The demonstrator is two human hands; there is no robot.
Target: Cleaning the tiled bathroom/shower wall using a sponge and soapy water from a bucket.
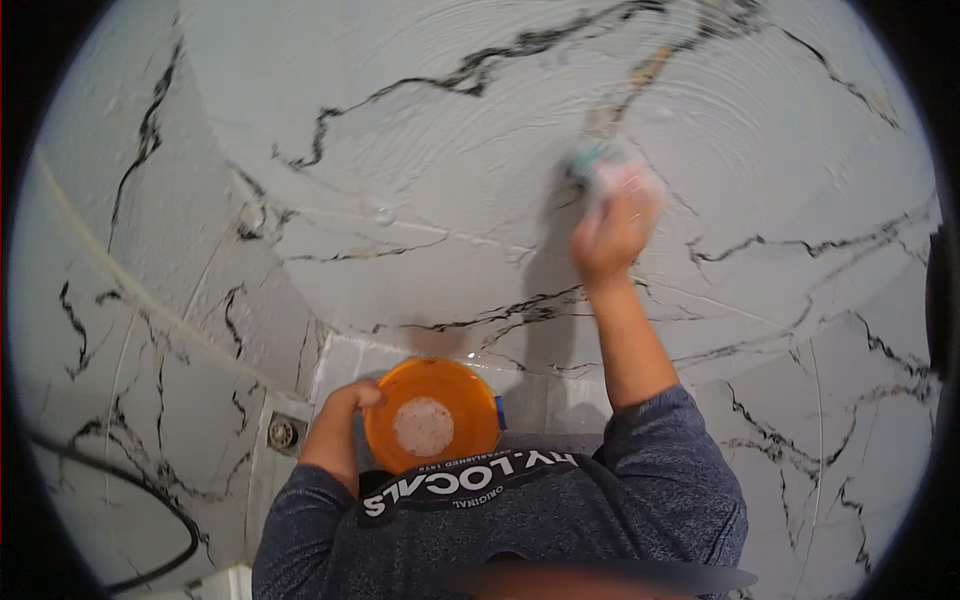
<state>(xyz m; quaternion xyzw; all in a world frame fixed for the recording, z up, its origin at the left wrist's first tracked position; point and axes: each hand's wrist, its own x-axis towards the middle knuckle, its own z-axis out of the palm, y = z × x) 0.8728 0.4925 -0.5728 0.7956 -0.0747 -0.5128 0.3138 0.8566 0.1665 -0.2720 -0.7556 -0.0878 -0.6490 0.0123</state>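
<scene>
My left hand (367,394) grips the rim of an orange bucket (474,408) close to my body, its thumb over the edge. Whitish, foamy liquid (423,426) lies at the bottom of the bucket. With my arm stretched out, my right hand (612,238) presses a soft wad (603,165) in white, pink and teal against the marbled wall (440,150). Motion smears the wad, so I cannot tell whether it is a cloth or a sponge. Curved wet, soapy streaks cover the wall around it.
A round floor drain (284,432) sits in the corner to the left of the bucket. Along the left side wall hangs a dark hose (185,525). A dark object (938,300) stands out at the far right edge.
</scene>
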